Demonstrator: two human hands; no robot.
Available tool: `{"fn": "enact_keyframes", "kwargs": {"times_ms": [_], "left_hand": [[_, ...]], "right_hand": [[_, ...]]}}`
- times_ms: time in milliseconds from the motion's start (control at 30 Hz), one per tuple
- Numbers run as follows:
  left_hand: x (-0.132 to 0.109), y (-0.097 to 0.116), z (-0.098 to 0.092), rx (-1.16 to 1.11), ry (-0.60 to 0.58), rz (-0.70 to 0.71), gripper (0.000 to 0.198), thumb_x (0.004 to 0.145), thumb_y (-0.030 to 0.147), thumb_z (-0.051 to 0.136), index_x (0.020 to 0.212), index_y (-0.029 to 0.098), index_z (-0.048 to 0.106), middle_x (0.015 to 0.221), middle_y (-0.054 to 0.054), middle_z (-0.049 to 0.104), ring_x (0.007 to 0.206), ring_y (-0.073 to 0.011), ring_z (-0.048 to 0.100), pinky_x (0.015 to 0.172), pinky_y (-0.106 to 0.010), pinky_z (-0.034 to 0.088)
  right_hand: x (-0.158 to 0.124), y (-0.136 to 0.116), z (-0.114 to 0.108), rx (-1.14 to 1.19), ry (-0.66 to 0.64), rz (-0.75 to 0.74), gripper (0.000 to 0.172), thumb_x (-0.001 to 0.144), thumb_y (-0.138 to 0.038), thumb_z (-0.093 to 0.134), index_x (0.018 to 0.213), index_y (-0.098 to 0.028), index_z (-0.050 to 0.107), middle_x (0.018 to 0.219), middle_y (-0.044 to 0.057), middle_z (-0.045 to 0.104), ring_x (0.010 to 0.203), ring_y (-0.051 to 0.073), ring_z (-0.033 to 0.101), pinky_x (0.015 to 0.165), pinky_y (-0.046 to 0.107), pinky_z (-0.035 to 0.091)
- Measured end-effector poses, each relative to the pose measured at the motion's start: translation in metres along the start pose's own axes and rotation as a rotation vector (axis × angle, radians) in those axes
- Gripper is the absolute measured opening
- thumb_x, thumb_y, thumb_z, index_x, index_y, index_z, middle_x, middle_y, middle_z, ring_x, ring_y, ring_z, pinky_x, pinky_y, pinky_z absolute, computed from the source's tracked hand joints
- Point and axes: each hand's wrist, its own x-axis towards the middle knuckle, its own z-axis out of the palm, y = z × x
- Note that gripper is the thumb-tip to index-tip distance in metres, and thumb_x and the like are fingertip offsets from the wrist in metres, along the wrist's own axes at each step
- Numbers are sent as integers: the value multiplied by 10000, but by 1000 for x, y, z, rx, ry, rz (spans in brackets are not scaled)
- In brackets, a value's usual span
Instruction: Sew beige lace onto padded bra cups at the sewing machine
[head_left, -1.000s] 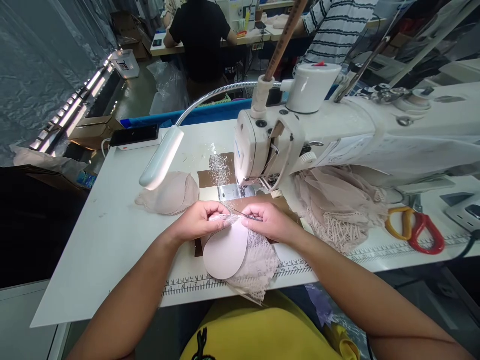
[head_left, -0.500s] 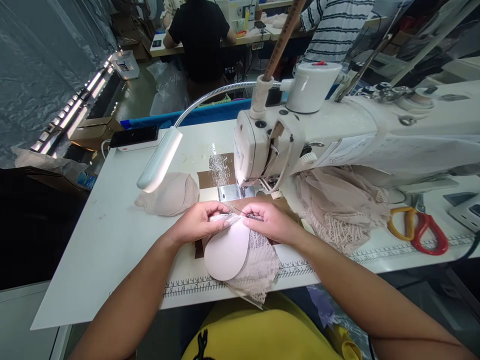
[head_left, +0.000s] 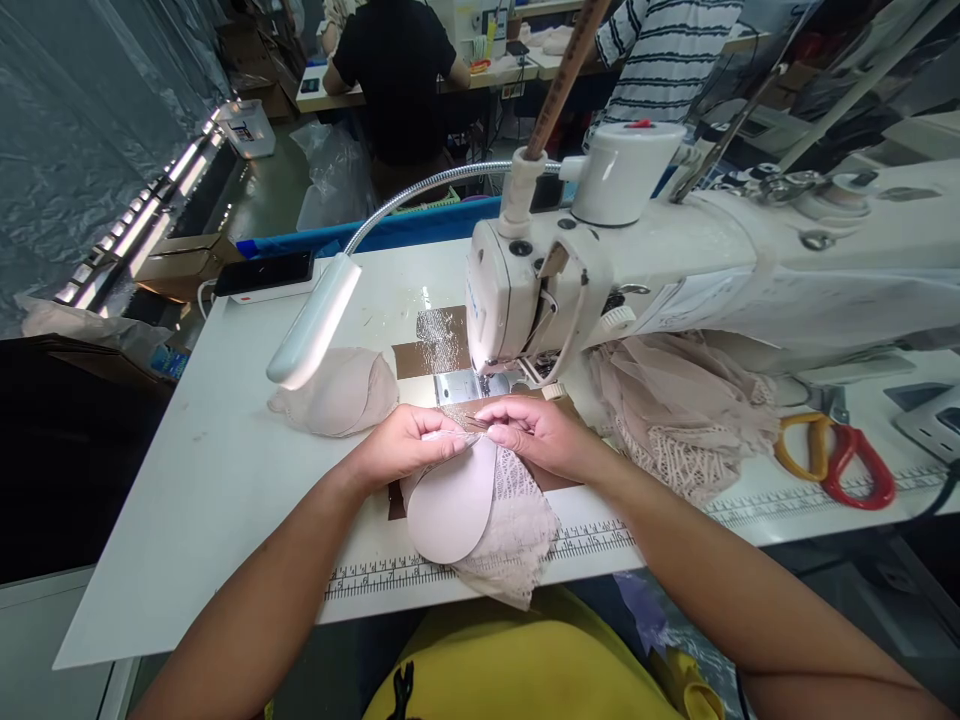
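At the bottom of my view, nearest me, is a yellow garment, and beyond it the table's front edge with a printed ruler strip. A lace piece drapes over that strip, partly beneath a smooth pale pad that lies rounded end towards me.

The pad's upper edge sits right at the fingertips, most of its body hanging free below them. My left hand pinches thin fabric along that edge between thumb and forefinger. My right hand is curled at the pad's upper right corner, thumb by the edge; a thin dark item shows at its fingertips, and I can't tell whether those fingers grip it or the cloth.

Just past the hands stands the sewing machine. To the left lies a stack of beige pieces; to the right, a heap of lacy fabric and red-and-yellow-handled scissors. Farther off, a person in black sits at another table.
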Motion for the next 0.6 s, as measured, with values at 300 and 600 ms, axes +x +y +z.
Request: {"fn": "enact_keyframes", "kwargs": {"times_ms": [300,600], "left_hand": [[2,-2,1,-49,-12,31,331,770,431,712,800,102,699,596,19,473,566,-86,378,521,-229,279],[4,-2,1,-45,-56,25,365,752,435,718,666,93,622,563,40,396,539,-66,310,494,-221,209]], "right_hand": [[5,-13,-2,-83,-68,-32,238,845,-295,618,1049,-209,704,1026,33,723,949,190,652,845,324,494],[6,-19,6,-40,-76,-11,210,828,-234,634,1014,-212,730,949,13,738,862,170,667,751,277,502]]}}
